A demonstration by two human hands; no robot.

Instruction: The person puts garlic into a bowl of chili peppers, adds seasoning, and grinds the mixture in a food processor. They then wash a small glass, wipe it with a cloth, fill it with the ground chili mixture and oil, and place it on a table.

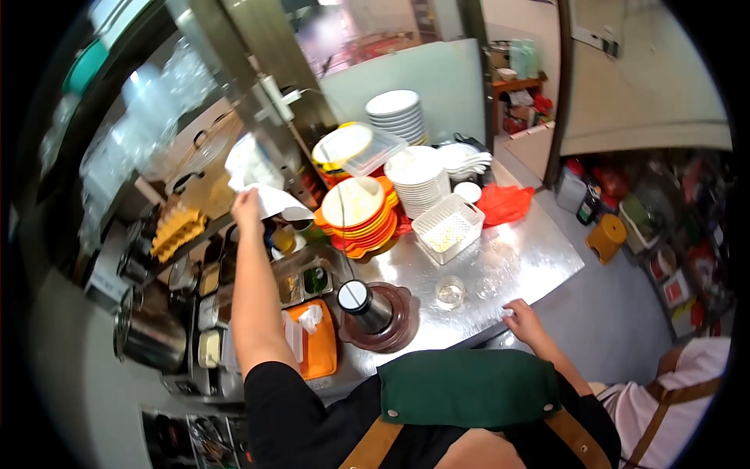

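Observation:
My left hand is stretched out to the far left, its fingers closed on a white paper towel. Just above it is a white, crumpled pack or bundle. At the counter's right front edge, my right hand has its fingers curled; a small whitish spot shows at the fingertips, too small to name. The nearest object to it is a clear glass bowl on the metal counter. Between my arms, a dark container with a pale lid stands on a brown round base.
Stacked orange-rimmed bowls, white plates and a white plastic basket line the back. Left are an orange tray, food tubs and a steel pot. A person in pale clothing is at lower right, near a yellow stool.

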